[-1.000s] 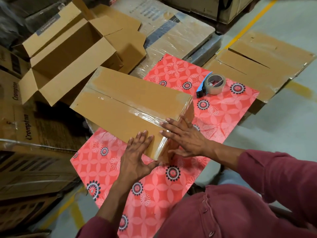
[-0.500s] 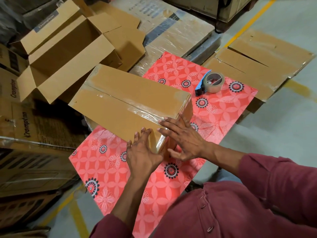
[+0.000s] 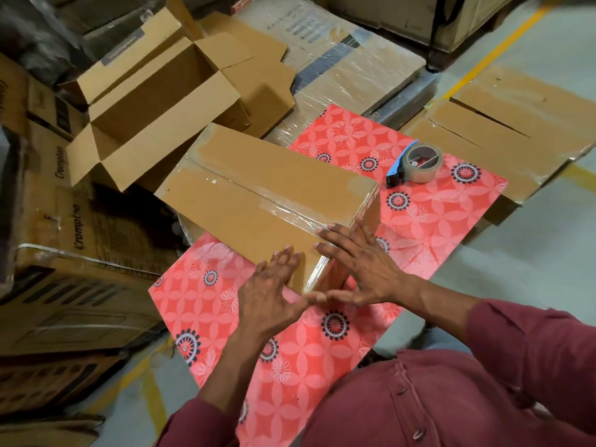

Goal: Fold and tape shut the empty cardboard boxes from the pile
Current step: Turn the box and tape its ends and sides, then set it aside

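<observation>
You are working over a red flowered board: a taped box is lying across its left edge, and a tape dispenser is sitting near its far right corner.

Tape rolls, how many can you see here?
1. The tape roll sits in its blue-handled dispenser on the red floral board, beyond the taped box. Others could be hidden among the stacked cartons.

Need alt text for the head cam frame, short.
Both hands, left hand and right hand, press flat on the near corner of a taped cardboard box on a red floral mat. A tape dispenser lies beyond; an open box sits left.
</observation>
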Available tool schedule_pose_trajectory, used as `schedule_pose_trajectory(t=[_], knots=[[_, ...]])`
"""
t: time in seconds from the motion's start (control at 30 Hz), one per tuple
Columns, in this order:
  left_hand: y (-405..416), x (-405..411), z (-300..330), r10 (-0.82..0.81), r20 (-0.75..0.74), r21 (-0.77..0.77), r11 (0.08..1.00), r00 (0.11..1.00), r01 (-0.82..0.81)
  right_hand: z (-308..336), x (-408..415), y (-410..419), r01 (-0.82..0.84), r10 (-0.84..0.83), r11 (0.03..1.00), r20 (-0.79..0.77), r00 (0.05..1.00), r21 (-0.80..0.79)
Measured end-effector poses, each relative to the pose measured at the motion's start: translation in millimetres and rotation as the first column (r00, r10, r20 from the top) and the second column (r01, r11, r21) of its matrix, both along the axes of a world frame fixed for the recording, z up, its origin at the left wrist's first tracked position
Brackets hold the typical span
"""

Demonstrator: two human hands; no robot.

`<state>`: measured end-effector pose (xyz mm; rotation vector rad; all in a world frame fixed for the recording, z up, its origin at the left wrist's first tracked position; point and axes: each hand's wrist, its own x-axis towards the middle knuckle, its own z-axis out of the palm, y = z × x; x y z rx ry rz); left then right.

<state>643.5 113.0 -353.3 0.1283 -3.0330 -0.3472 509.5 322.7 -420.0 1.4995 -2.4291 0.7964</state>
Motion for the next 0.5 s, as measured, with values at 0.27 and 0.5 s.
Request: schedule_pose_trajectory(t=[0.27, 0.5], knots=[[-31, 4, -33, -0.208, -0.245, -0.141, 0.974, 0.947, 0.177, -3, 12, -18, 0.121, -0.120, 0.988, 0.014, 0.993, -0.100], [-42, 6, -45, -0.253, -0.258, -0.172, 0.962, 0.932, 0.213, -13, 7, -16, 0.080, -0.081, 0.996, -0.056, 0.995, -0.032]])
